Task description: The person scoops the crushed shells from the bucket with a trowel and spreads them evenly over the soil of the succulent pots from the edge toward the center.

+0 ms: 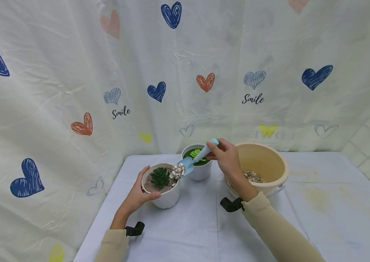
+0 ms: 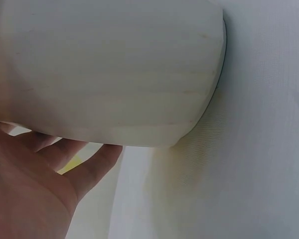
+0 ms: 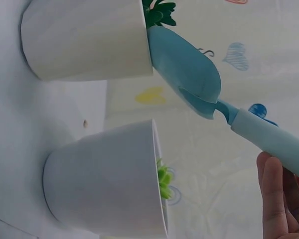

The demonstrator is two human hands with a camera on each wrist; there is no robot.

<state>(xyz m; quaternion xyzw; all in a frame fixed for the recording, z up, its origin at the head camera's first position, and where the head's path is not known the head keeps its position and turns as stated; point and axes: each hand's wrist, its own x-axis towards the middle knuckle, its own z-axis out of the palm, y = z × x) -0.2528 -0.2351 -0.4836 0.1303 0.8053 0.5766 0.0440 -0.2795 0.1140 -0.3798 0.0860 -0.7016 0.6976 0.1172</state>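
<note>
A small blue trowel [image 1: 201, 154] is in my right hand [image 1: 227, 158], which grips it by the handle. Its blade [image 3: 189, 69] tilts down over the rim of a white faceted pot [image 1: 166, 200], and pale pebbles [image 1: 177, 170] lie at the tip and inside that rim. In the pot a dark green succulent [image 1: 160, 177] stands in greyish soil. My left hand [image 1: 138, 194] holds this pot from the left side, thumb on the near wall and fingers round the far side. The left wrist view shows the fingers [image 2: 92, 172] against the pot's wall.
Behind stands a second white pot [image 3: 104, 184] with a light green succulent [image 1: 196, 154]. A beige bucket [image 1: 281, 163] holding more pebbles [image 1: 253, 177] is at the right, partly behind my right forearm. A white cloth [image 1: 191, 233] covers the table; a heart-printed curtain hangs behind.
</note>
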